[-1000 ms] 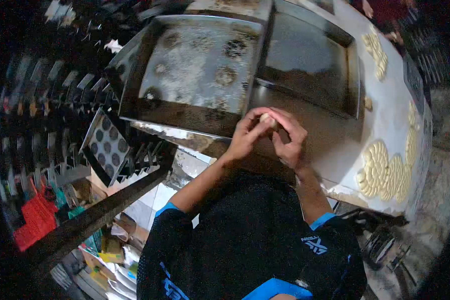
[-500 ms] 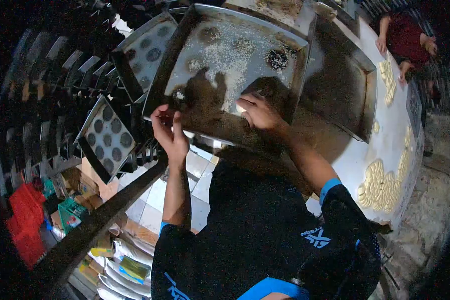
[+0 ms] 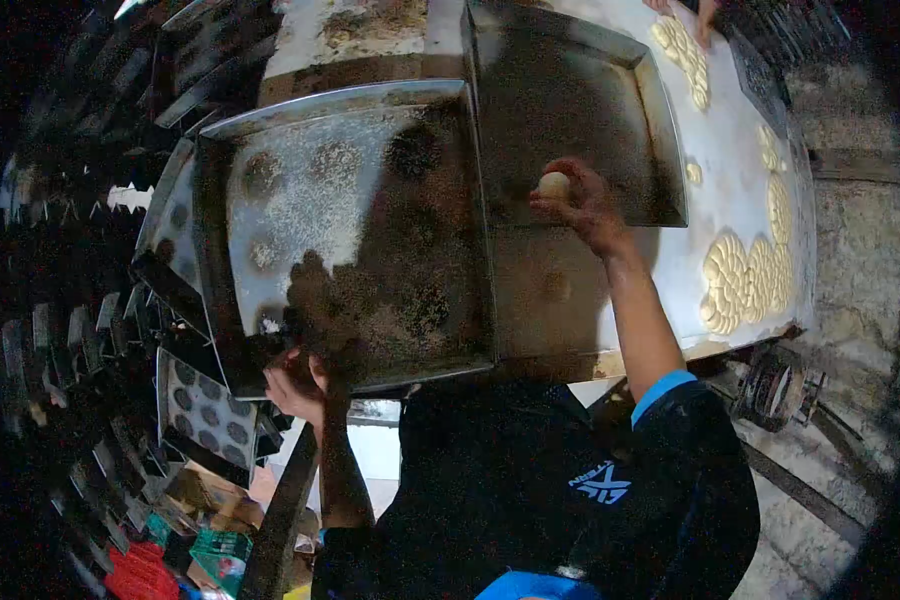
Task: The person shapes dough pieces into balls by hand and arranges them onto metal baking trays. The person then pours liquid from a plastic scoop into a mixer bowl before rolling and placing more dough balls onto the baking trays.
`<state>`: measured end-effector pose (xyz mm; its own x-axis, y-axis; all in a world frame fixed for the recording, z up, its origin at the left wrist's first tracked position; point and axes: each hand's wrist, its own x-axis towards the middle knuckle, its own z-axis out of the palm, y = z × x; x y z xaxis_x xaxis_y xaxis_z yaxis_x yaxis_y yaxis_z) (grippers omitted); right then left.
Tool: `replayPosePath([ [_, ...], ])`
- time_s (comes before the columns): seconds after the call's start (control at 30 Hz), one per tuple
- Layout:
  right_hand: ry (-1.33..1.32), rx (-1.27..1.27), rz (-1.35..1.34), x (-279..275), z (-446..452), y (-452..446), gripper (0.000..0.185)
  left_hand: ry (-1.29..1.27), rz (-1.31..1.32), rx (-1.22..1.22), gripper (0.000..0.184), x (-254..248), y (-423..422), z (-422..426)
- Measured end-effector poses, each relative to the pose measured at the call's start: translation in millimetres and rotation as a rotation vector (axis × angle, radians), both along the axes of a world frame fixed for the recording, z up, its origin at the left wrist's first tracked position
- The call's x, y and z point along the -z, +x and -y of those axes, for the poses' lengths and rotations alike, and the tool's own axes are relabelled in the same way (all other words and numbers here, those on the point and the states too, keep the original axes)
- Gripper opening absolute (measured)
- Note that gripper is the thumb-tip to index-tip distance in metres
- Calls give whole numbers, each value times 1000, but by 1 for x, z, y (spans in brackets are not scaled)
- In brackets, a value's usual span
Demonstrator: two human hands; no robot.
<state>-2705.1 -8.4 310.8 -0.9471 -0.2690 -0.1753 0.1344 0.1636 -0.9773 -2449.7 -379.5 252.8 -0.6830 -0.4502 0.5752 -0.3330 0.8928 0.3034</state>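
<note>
A round, pale dough ball [image 3: 553, 186] sits between the thumb and fingers of my right hand [image 3: 588, 210], held above the near part of a dark, shadowed tray [image 3: 570, 110]. To its left lies a wide metal tray [image 3: 340, 113] with sesame seeds [image 3: 327, 205] scattered over its floor and dark round marks showing through. My left hand [image 3: 296, 385] is at that tray's near left edge, thumb and fingers apart and nothing seen in them. Whether it touches the rim I cannot tell. A small white lump [image 3: 270, 325] lies in the tray close by.
Shaped dough pieces [image 3: 748, 282] lie in clusters on the white table [image 3: 650, 280] at right. Another person's hand [image 3: 705, 28] shows at the far end. A tray with round marks [image 3: 205, 410] stands low at left, near dark racks and a green crate [image 3: 220, 560].
My right hand has risen from the sesame tray and moved right over the dark tray, carrying the dough ball. My view has shifted right; my left hand stays near the sesame tray's edge.
</note>
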Motion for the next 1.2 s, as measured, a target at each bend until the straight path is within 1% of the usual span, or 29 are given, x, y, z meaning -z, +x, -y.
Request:
replayPosePath([
  [0.07, 413, -143, -251, 19, 1, -23, 42, 52, 43, 2, 22, -9, -3, -2],
  [0.1, 409, -153, -245, 26, 1, -30, 42, 106, 80, -1, 22, -13, -3, -4],
  [0.17, 642, -295, -460, 28, 12, -42, 51, 103, 76, 27, 22, -9, 3, -3],
  [0.2, 636, -303, -458, 38, 10, -48, 51, 128, 57, 64, 21, -11, 6, -3],
  [0.27, 877, -388, -780, 67, 1, -53, 53, 151, 38, 100, 20, -13, 8, -5],
  [0.3, 876, -389, -777, 79, -1, -49, 53, 136, 58, 73, 22, -7, 11, -5],
  [0.37, 1207, 93, -1056, 74, 8, -35, 50, 124, 84, 56, 23, 2, 18, -4],
  [0.4, 1211, 98, -1049, 61, -4, -26, 50, 164, 37, 62, 26, 6, 18, -2],
  [0.43, 1003, 43, -780, 1, -1, -8, 52, 203, -8, 68, 29, 8, 19, -2],
  [0.47, 787, -7, -516, -33, -2, 11, 55, 200, -5, 76, 29, 3, 15, -4],
  [0.5, 787, 3, -508, -35, -13, 33, 55, 221, 25, 38, 32, -5, 10, -9],
  [0.57, 636, -55, 180, -31, -37, 75, 53, 241, 63, 22, 36, -11, 5, -11],
  [0.6, 634, -34, 189, -19, -41, 98, 53, 151, 61, 22, 37, -11, 3, -7],
  [0.63, 841, -139, -208, 2, -42, 119, 51, 62, 53, 21, 38, -11, 1, -7],
  [0.67, 1034, -247, -611, 20, -44, 135, 49, 175, 138, 20, 40, -22, 0, -12],
  [0.7, 1040, -233, -605, 32, -46, 144, 49, 176, 137, 36, 40, -20, -1, -10],
  [0.77, 942, -151, -536, 54, -50, 158, 48, 302, 57, 115, 41, -18, -3, -7],
  [0.8, 889, -110, -505, 63, -52, 163, 49, 237, 45, 89, 44, -23, -4, -12],
  [0.83, 832, -68, -479, 70, -53, 164, 49, 232, 37, 92, 44, -17, 0, -7],
  [0.9, 767, -29, -469, 74, -66, 169, 50, 318, 102, 16, 48, 2, 12, 8],
  [0.93, 730, 2, -352, 71, -83, 185, 47, 313, 96, 14, 48, -3, 11, 4],
  [0.97, 691, 32, -235, 71, -101, 194, 45, 353, 103, 44, 52, -10, 9, -1],
  [1.0, 683, 32, -240, 80, -119, 195, 45, 390, 113, 75, 58, -15, 8, -6],
  [1.03, 837, 13, -519, 93, -137, 192, 45, 379, 108, 74, 58, -12, 11, -8],
  [1.07, 984, -3, -800, 101, -146, 185, 45, 192, 114, -1, 57, -3, 16, -9],
  [1.1, 976, 0, -798, 118, -145, 171, 45, 7, 124, -76, 56, 7, 22, -13],
  [1.13, 1026, 26, -717, 131, -132, 147, 44, -1, 127, -76, 56, 13, 24, -23],
  [1.17, 1071, 53, -632, 138, -127, 137, 44, 50, -12, -22, 50, 18, 22, -37],
  [1.2, 1061, 62, -628, 139, -131, 144, 44, 98, -153, 38, 43, 18, 18, -53],
])
